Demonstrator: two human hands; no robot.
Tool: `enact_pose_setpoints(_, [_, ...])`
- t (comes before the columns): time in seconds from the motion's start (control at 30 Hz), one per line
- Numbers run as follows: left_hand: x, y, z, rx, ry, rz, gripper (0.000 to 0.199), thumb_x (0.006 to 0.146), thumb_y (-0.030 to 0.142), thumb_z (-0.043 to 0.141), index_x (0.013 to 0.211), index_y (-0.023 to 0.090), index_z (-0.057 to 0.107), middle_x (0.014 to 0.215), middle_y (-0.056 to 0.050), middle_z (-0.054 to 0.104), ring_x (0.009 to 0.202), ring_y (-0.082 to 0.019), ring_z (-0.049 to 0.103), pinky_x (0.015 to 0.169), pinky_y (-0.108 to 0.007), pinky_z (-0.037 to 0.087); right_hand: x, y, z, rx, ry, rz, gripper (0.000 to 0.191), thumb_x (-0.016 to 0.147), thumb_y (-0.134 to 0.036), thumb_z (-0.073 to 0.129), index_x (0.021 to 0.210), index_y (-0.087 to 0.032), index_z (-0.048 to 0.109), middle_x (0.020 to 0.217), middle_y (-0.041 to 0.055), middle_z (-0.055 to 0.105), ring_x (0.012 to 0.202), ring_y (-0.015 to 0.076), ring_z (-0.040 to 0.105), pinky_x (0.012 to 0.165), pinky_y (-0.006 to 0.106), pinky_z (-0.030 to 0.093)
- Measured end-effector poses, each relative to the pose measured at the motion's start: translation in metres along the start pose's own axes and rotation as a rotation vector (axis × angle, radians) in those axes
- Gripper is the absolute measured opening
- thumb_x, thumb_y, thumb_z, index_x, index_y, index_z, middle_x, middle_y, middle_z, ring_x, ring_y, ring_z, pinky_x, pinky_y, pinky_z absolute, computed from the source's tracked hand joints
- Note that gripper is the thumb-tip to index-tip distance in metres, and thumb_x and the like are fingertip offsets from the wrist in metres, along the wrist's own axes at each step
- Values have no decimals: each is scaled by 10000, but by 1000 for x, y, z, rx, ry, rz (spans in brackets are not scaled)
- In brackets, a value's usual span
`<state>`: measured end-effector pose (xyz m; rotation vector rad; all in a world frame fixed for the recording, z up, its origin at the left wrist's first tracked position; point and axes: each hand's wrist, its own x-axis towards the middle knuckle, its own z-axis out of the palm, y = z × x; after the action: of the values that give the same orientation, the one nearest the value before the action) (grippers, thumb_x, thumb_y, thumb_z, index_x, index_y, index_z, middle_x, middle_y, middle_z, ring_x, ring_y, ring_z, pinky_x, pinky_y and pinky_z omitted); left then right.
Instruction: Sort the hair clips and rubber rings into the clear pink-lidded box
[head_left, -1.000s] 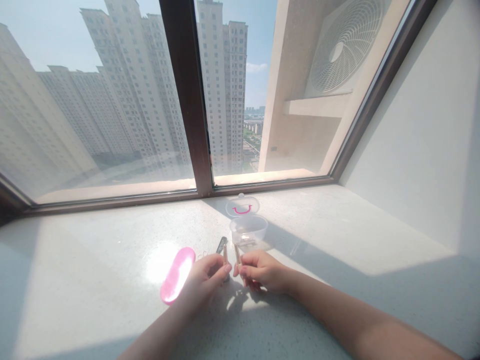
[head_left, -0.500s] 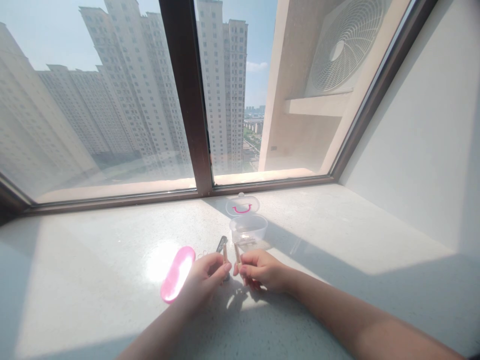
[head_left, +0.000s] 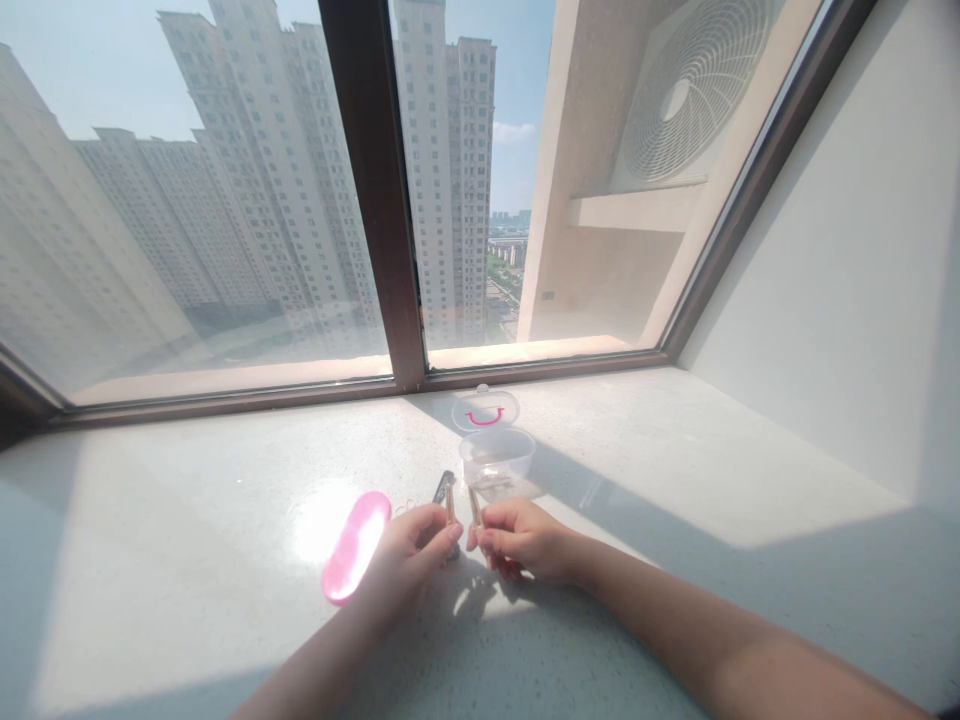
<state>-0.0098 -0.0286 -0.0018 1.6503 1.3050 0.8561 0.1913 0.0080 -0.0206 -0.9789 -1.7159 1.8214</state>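
Note:
My left hand [head_left: 420, 545] is closed, thumb against fingers, around a slim gold-brown piece [head_left: 450, 500] that points upward. A similar slim gold-brown piece [head_left: 474, 505] stands in the pinch of my right hand [head_left: 521, 535], tilted a little to the left. A narrow gap separates the two pieces; their exact kind is too small to make out. Behind my left hand lies a dark, elongated object [head_left: 444, 484], partly covered by the fingers. Just beyond my right hand sits a clear plastic box [head_left: 498, 460], its lid [head_left: 486, 412] with a pink handle folded back.
A shiny pink case [head_left: 356, 548] rests left of my left hand on the pale stone sill [head_left: 210, 560]. Small thin rings [head_left: 405, 507] lie between case and dark object. The brown window frame [head_left: 409, 375] borders the sill's back; a white wall [head_left: 840, 330] rises at right.

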Motion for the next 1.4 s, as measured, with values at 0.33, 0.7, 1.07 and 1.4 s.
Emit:
enact_pose_setpoints(0.33, [0,3,0,3,6,2,311,871,399,532,660,170,545,609,14,517,608,-141,490,583,-263,355,-2,-4,1,-8,3,1,243,768,-370,618,795,-128,614,568,-17,572,403,69,455,393,177,337])
enact_pose_setpoints(0.7, [-1,4,1,-3,20,-3,306,863,393,539,658,166,552,595,15,509,588,-137,472,562,-263,335,0,1,-1,2,1,5,277,766,-406,630,797,-132,613,568,-19,581,390,66,458,370,170,329])
enact_pose_setpoints(1.07, [0,3,0,18,14,5,316,863,407,536,657,168,552,611,11,513,605,-143,484,567,-260,351,0,0,-1,19,-8,-7,270,777,-396,628,805,-128,614,570,-21,580,389,59,465,358,158,317])
enact_pose_setpoints(1.4, [0,2,0,9,8,7,318,867,402,538,653,167,542,600,15,495,590,-137,464,561,-273,336,1,-1,1,32,2,-9,261,776,-385,616,819,-128,614,569,-19,574,416,65,471,400,174,355])
